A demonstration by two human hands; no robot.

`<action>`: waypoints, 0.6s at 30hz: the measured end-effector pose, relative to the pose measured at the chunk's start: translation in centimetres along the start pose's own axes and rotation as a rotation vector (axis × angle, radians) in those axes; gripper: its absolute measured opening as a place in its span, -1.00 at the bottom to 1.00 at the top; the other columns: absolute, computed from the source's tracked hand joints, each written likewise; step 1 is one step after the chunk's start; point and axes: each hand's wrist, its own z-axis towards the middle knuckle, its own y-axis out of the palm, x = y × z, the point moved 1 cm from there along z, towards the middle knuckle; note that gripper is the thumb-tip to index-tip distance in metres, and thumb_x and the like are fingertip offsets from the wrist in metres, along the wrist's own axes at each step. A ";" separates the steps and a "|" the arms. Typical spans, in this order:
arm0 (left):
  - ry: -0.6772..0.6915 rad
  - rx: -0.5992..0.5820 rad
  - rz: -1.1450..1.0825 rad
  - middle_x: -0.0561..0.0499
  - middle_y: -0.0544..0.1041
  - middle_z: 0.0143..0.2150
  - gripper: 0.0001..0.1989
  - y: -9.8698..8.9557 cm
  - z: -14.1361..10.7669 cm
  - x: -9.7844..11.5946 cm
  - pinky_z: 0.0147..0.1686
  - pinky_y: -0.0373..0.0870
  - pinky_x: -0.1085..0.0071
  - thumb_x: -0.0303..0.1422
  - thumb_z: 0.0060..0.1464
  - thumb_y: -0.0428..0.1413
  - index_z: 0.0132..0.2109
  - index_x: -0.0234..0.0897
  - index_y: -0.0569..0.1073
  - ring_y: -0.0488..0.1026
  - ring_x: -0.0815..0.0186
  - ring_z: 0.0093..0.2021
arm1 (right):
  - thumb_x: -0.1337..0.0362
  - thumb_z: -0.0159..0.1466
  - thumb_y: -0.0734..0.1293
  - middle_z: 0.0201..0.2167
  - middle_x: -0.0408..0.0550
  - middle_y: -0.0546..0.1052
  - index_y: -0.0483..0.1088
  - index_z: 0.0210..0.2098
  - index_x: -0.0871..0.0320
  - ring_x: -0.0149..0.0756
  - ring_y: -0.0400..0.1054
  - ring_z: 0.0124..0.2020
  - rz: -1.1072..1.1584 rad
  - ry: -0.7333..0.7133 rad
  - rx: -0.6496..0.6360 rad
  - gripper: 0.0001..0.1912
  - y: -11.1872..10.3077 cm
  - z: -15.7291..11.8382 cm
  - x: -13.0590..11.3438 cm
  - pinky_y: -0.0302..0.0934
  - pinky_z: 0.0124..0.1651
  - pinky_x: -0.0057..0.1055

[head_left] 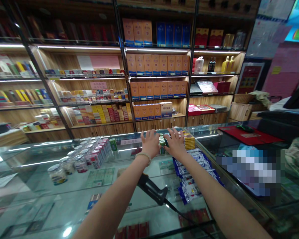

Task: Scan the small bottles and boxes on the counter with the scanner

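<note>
Green cans (162,143) are standing between our left hand (150,145) and right hand (176,145), both open; jars (57,175) are standing in rows, left.

No text legible for certain. Pale box (166,110), shelf beyond left fingers (148,133) and right fingers (174,132): dark Chinese characters, too small to confirm. Orange boxes (163,64) and blue boxes (173,34), higher up beyond fingers: vertical characters, blurred. Pink sign (99,85), shelf up-left of fingers: two rows of characters, unreadable. Pale strip (131,141), surface just left of left fingers: characters, unreadable. Green cans (162,142), between fingers: print too small. Blue-white packets (189,189), nearer than right fingers: lettering unreadable.
</note>
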 end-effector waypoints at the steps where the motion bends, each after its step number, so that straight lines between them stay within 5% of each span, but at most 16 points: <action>1: -0.022 -0.016 -0.004 -0.15 0.31 0.31 -0.44 0.0 0.0 -0.1 0.38 -0.17 -0.20 -0.29 -0.02 0.27 0.17 -0.12 0.42 0.16 0.01 0.34 | 0.10 0.23 0.41 0.44 0.10 0.08 0.31 0.20 0.01 0.09 -0.21 0.46 -0.005 -0.001 -0.006 -0.43 -0.1 0.0 0.1 -0.44 0.39 0.24; 4: -0.058 -0.066 -0.019 -0.16 0.11 0.46 -0.13 0.0 -0.1 -0.4 0.37 -0.27 -0.29 -0.15 0.00 0.27 0.41 -0.06 0.12 -0.05 -0.06 0.45 | -0.03 0.25 0.38 0.49 0.12 -0.09 0.07 0.40 -0.05 0.16 -0.36 0.49 -0.032 -0.007 -0.039 -0.20 -0.3 -0.2 0.3 -0.50 0.37 0.30; 7: -0.062 -0.127 -0.025 -0.14 -0.09 0.53 -0.03 0.0 -0.2 -0.8 0.34 -0.38 -0.36 -0.05 0.02 0.23 0.46 -0.04 -0.04 -0.25 -0.11 0.50 | -0.09 0.24 0.38 0.51 0.09 -0.18 -0.07 0.44 -0.13 0.20 -0.42 0.49 -0.054 -0.003 -0.089 -0.09 -0.5 -0.3 0.5 -0.54 0.36 0.33; 11: -0.058 -0.137 -0.030 -0.12 -0.11 0.53 -0.08 -0.4 -0.6 -1.2 0.33 -0.41 -0.38 -0.04 0.06 0.20 0.46 -0.03 -0.02 -0.28 -0.12 0.51 | -0.09 0.22 0.40 0.51 0.07 -0.17 -0.05 0.44 -0.15 0.22 -0.39 0.48 -0.067 -0.007 -0.108 -0.09 -0.8 -0.5 0.5 -0.54 0.36 0.33; 18: -0.053 0.019 -0.033 -0.14 0.00 0.51 -0.21 -2.2 -2.0 -3.1 0.33 -0.36 -0.39 -0.06 0.14 0.15 0.44 -0.05 0.08 -0.18 -0.11 0.50 | -0.01 0.29 0.36 0.49 0.04 -0.07 0.06 0.41 -0.15 0.16 -0.31 0.48 -0.044 -0.039 -0.014 -0.24 -2.0 -0.5 -0.3 -0.50 0.36 0.35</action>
